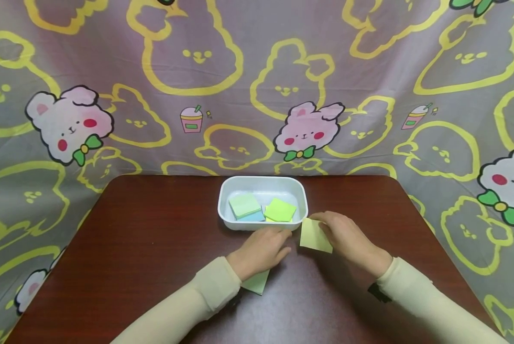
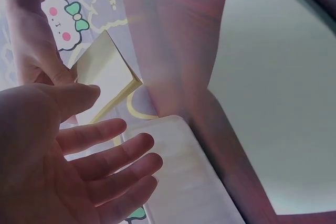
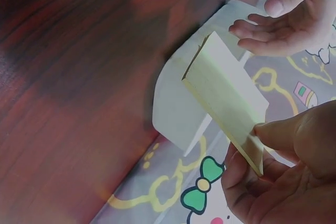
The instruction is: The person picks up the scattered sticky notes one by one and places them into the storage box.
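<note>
My right hand (image 1: 349, 239) pinches a pale yellow sticky note pad (image 1: 314, 237) between thumb and fingers, just off the right front corner of a white tray (image 1: 228, 222). The right wrist view shows the thickness of this pad (image 3: 223, 95) and the thumb pressed on its face. My left hand (image 1: 260, 253) hovers before the tray's front wall with its fingers loosely extended, holding nothing; in the left wrist view its palm and fingers (image 2: 113, 153) are bare. A pale green sticky note pad (image 1: 257, 283) lies on the table, partly hidden below the left wrist.
Inside the tray sit a light green pad (image 1: 245, 205), a blue pad (image 1: 253, 217) and a bright green pad (image 1: 280, 209), with a yellow edge showing beneath the last. The dark wooden table (image 1: 153, 239) ends at a patterned cloth (image 1: 239, 95) behind.
</note>
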### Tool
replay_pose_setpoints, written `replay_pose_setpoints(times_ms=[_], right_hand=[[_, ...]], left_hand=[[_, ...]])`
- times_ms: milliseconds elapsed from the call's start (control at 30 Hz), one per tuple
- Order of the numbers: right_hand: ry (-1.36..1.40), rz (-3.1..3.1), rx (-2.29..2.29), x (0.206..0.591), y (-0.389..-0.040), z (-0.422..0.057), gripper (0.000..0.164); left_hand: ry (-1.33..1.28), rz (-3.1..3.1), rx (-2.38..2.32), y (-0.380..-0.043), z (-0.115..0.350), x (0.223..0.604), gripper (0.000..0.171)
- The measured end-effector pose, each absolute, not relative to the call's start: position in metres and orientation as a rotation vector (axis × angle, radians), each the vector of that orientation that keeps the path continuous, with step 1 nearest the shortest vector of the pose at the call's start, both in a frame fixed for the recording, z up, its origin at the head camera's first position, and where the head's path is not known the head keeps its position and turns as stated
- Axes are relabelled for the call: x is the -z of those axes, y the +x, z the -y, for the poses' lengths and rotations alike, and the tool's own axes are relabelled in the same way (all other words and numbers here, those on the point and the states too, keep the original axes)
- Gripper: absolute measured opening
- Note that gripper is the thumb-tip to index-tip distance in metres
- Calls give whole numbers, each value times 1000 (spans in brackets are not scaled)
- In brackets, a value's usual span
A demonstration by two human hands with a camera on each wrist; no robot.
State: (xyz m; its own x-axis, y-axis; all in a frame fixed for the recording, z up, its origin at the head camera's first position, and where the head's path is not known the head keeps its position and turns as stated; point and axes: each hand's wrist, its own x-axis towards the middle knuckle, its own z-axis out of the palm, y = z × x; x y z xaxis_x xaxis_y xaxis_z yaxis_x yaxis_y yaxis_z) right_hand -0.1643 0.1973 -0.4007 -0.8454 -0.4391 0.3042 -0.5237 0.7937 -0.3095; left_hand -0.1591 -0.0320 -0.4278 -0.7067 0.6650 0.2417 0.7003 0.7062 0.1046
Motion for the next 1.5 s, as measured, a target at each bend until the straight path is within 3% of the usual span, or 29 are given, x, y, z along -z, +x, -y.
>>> replay_pose_setpoints(times_ms=[433,1500], right_hand=[[738,2775,-564,387,-166,-194,28],[723,2770,-598,359,-175,-192,27]], left_hand=[[-1111,2753,341,-163,31,416,35],[-1037,2774,327,-171,36,387,37]])
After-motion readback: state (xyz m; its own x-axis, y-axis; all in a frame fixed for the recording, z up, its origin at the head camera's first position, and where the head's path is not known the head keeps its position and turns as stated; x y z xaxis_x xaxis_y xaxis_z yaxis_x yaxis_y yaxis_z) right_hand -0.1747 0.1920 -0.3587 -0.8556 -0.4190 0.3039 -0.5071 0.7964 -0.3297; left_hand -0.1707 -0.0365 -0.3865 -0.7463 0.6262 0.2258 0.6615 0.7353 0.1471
